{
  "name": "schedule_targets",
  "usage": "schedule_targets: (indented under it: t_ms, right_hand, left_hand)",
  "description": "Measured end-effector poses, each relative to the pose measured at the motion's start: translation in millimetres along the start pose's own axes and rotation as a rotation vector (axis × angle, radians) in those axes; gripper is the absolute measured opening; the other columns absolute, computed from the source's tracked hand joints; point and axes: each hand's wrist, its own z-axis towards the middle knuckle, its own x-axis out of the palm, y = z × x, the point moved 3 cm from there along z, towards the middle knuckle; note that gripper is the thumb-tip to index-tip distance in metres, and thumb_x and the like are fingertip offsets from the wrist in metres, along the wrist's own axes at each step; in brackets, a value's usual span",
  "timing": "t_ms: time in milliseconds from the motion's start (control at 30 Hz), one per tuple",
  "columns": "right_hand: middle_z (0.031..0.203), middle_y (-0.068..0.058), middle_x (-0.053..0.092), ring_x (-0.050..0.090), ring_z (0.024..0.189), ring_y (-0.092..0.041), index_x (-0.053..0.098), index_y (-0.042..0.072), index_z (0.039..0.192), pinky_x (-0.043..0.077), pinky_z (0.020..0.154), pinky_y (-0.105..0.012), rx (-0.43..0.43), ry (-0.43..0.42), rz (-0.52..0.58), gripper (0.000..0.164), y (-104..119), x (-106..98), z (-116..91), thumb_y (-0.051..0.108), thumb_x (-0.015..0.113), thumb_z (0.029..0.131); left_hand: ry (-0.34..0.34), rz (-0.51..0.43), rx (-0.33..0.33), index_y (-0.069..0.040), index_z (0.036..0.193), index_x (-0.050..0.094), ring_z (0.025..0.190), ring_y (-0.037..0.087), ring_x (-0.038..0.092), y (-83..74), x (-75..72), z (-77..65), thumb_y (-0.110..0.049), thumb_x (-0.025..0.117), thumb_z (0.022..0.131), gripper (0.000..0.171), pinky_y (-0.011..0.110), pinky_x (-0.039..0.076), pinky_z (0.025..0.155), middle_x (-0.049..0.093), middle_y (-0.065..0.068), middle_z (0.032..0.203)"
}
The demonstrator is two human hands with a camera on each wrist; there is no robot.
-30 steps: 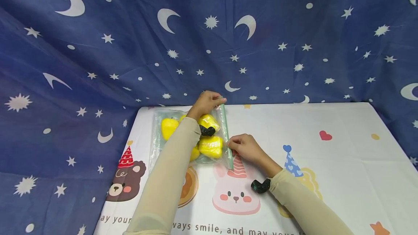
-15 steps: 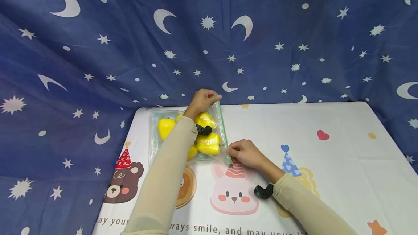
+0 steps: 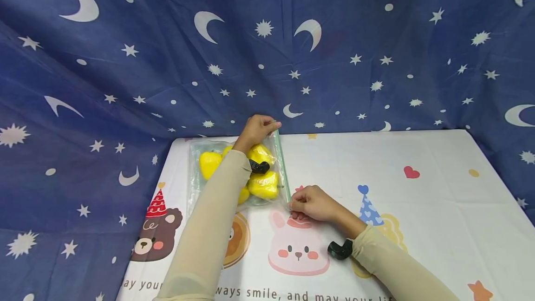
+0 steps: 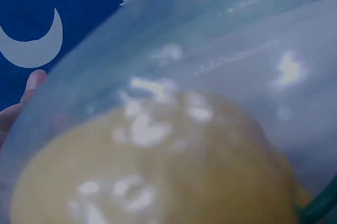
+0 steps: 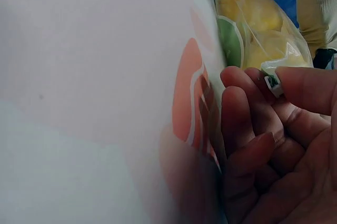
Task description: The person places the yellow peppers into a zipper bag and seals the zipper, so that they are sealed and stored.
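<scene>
A clear zip bag lies on the table with several yellow bell peppers inside, its green seal strip toward the right. My left hand pinches the far end of that strip. At the near corner, my right hand pinches the strip's end between thumb and finger. A small white-and-green piece shows between those fingertips in the right wrist view. Through the plastic, the left wrist view shows a pepper close up. My left forearm hides part of the bag.
A white tablecloth printed with cartoon animals covers the table. Behind it hangs a dark blue curtain with moons and stars. Black wrist-worn devices sit at both cuffs.
My right hand has slid along the green strip toward me, down to its near corner. My left hand keeps its hold at the far end. The bag has shifted slightly left in view.
</scene>
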Motion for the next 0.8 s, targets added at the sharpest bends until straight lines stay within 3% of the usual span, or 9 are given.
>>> schedule_targets:
  t_ms: [167,400,633,800]
  right_hand:
    - [0.069,-0.005,0.074,0.063,0.057,-0.010,0.073,0.006,0.072,0.049,0.054,-0.017,0.017,0.012,0.006,0.028,-2,1,-2,0.017,0.066,0.097]
    - [0.067,0.001,0.071,0.053,0.057,-0.002,0.074,0.014,0.074,0.038,0.057,-0.018,0.002,-0.037,-0.101,0.025,-4,1,-3,0.024,0.067,0.096]
    - [0.057,-0.005,0.062,0.052,0.049,-0.008,0.070,0.012,0.071,0.043,0.054,-0.022,0.079,-0.028,-0.068,0.044,-1,-1,4,0.040,0.059,0.104]
    - [0.059,-0.007,0.065,0.059,0.048,-0.015,0.067,0.013,0.085,0.047,0.048,-0.025,0.127,-0.134,-0.010,0.036,-1,-6,15,0.040,0.056,0.106]
  left_hand:
    - [0.024,-0.004,-0.003,-0.014,0.073,0.063,0.063,0.016,0.045,1.4,3.8,0.1,-0.047,0.068,0.096,0.041,0.029,0.039,0.064,0.050,-0.002,0.062]
    - [0.016,-0.023,-0.017,-0.014,0.073,0.062,0.065,0.017,0.046,5.1,4.7,-1.2,-0.047,0.067,0.097,0.041,0.029,0.041,0.069,0.050,-0.002,0.064]
    - [0.018,-0.048,-0.025,-0.014,0.079,0.067,0.070,0.020,0.053,6.8,3.9,-3.3,-0.050,0.067,0.096,0.040,0.031,0.046,0.073,0.058,0.001,0.070]
    - [0.029,-0.058,-0.015,-0.014,0.082,0.069,0.074,0.020,0.056,3.3,4.9,-7.8,-0.050,0.066,0.097,0.038,0.032,0.048,0.075,0.060,0.002,0.074]
